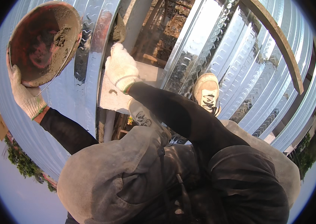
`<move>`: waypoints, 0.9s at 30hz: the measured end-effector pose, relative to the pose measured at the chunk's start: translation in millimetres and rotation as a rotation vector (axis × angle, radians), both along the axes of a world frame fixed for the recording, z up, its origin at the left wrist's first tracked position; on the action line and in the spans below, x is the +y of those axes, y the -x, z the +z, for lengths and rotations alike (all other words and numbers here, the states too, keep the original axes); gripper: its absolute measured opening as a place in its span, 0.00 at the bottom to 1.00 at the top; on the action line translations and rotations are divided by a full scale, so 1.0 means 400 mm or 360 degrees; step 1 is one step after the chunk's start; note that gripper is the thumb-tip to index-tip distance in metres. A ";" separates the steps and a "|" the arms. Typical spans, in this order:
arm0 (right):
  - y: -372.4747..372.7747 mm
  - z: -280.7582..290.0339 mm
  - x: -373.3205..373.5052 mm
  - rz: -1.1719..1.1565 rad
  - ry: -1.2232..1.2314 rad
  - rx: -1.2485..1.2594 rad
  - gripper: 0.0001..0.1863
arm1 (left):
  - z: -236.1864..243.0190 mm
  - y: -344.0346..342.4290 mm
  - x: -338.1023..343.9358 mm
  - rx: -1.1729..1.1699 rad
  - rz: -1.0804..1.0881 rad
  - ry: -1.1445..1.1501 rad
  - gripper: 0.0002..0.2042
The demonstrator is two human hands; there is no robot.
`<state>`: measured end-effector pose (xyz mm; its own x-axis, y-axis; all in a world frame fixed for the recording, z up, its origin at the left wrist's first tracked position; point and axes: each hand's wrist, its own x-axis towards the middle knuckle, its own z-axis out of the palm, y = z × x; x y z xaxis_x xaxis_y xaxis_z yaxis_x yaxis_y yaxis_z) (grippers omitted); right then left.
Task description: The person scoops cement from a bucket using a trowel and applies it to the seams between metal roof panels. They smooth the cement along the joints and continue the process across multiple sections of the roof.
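Note:
My left hand (pixel 26 89), in a white knit glove, grips the side of a red bucket (pixel 40 56) at upper left. The bucket is tilted toward me, with grey mortar on its inner wall and a wire handle hanging across it. My right hand (pixel 122 69), also gloved, is closed on a mortar-coated trowel (pixel 118 28); its blade points away from me and the handle is hidden by my fingers. That hand is over a pale concrete surface (pixel 111 95) between sheets of shiny ribbed metal decking (pixel 240 59).
My two shoes (pixel 206 91) stand on and beside the decking. A long wooden plank (pixel 277 39) lies across the sheets at upper right. A grey post (pixel 132 26) and rusty bars over rubble (pixel 169 30) show in a gap beyond my right hand. Trees and buildings appear at the rim.

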<state>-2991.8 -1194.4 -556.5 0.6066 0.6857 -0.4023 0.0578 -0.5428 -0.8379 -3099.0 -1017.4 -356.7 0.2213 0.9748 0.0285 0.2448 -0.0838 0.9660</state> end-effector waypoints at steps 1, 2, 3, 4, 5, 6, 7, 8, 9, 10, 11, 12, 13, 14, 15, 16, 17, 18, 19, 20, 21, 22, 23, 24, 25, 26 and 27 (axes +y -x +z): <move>-0.003 0.001 -0.002 0.0047 0.0020 0.0040 0.18 | 0.000 -0.001 0.002 0.0009 -0.0015 -0.0021 0.29; -0.006 0.003 -0.004 0.0095 0.0039 0.0080 0.18 | 0.001 -0.003 0.002 0.0018 -0.0030 -0.0043 0.29; -0.007 0.006 -0.010 0.0078 0.0047 0.0110 0.18 | 0.002 -0.005 0.003 0.0027 -0.0044 -0.0065 0.29; -0.005 0.011 -0.018 0.0062 0.0054 0.0140 0.18 | 0.005 -0.010 0.003 0.0056 -0.0041 -0.0056 0.30; -0.004 0.011 -0.022 0.0045 0.0061 0.0168 0.18 | 0.008 -0.020 0.001 0.0082 -0.0039 -0.0048 0.30; -0.006 0.008 -0.022 0.0038 0.0044 0.0133 0.18 | 0.007 -0.028 -0.003 0.0070 -0.0044 -0.0042 0.30; 0.002 -0.003 -0.022 0.0038 0.0022 0.0106 0.18 | 0.010 -0.033 -0.005 0.0063 -0.0050 -0.0040 0.30; 0.008 -0.015 -0.022 0.0038 0.0000 0.0077 0.18 | 0.009 -0.040 -0.008 0.0018 -0.0064 -0.0042 0.31; 0.008 -0.027 -0.028 0.0055 -0.0030 0.0048 0.19 | 0.008 -0.043 -0.006 -0.0028 -0.0077 -0.0044 0.31; -0.002 -0.044 -0.036 0.0068 -0.0060 0.0006 0.20 | -0.003 -0.036 0.009 -0.0059 -0.0118 -0.0034 0.30; -0.014 -0.028 -0.039 0.0031 -0.0039 0.0030 0.21 | -0.007 -0.018 0.020 -0.0074 -0.0134 -0.0042 0.30; -0.033 -0.014 -0.036 -0.0014 -0.0023 0.0046 0.22 | -0.011 -0.002 0.030 -0.0090 -0.0148 -0.0051 0.30; -0.052 0.001 -0.037 -0.0059 0.0000 0.0061 0.23 | -0.017 0.004 0.033 -0.0075 -0.0132 -0.0061 0.30; -0.084 0.093 -0.033 -0.0213 0.0053 0.0274 0.24 | -0.016 0.022 0.031 -0.0045 -0.0086 -0.0086 0.29; -0.105 0.098 -0.040 -0.0223 0.0057 0.0205 0.24 | -0.018 0.011 0.034 -0.0053 -0.0077 -0.0113 0.29; -0.117 0.093 -0.041 -0.0236 0.0060 0.0150 0.24 | -0.012 0.000 0.037 -0.0074 -0.0054 -0.0130 0.28; -0.125 0.067 -0.045 -0.0236 0.0033 0.0154 0.24 | -0.011 -0.012 0.036 -0.0097 -0.0038 -0.0134 0.28; -0.125 0.043 -0.049 -0.0244 0.0055 0.0189 0.23 | -0.007 -0.016 0.039 -0.0120 -0.0024 -0.0138 0.27; -0.109 0.016 -0.059 -0.0227 0.0047 0.0019 0.22 | -0.009 -0.010 0.043 -0.0092 -0.0072 -0.0190 0.27; -0.091 0.002 -0.071 -0.0214 0.0045 -0.0151 0.20 | -0.008 -0.008 0.041 -0.0097 -0.0077 -0.0199 0.27; -0.077 -0.012 -0.080 -0.0302 0.0030 0.0104 0.19 | -0.006 -0.010 0.039 -0.0101 -0.0086 -0.0208 0.27; -0.060 -0.012 -0.090 -0.0394 0.0028 0.0361 0.18 | -0.008 -0.012 0.033 -0.0102 -0.0098 -0.0204 0.27; -0.047 -0.012 -0.099 -0.0511 -0.0016 0.0645 0.17 | -0.007 -0.016 0.031 -0.0109 -0.0094 -0.0184 0.27; -0.032 -0.012 -0.108 -0.0656 -0.0047 0.0918 0.15 | -0.005 -0.020 0.031 -0.0116 -0.0091 -0.0163 0.27; -0.020 -0.006 -0.114 -0.0812 -0.0122 0.1219 0.14 | -0.002 -0.021 0.026 -0.0120 -0.0077 -0.0150 0.27; -0.009 -0.001 -0.118 -0.0968 -0.0199 0.1520 0.12 | -0.004 -0.020 0.019 -0.0117 -0.0018 -0.0133 0.27; 0.000 0.003 -0.120 -0.1027 -0.0125 0.1604 0.12 | -0.005 -0.019 0.012 -0.0115 0.0041 -0.0117 0.28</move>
<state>-2991.7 -1242.4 -555.2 0.2837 0.4149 -0.8645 -0.9074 -0.1754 -0.3819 -3091.3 -1012.5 -358.6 0.1912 0.9748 0.1149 0.1776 -0.1494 0.9727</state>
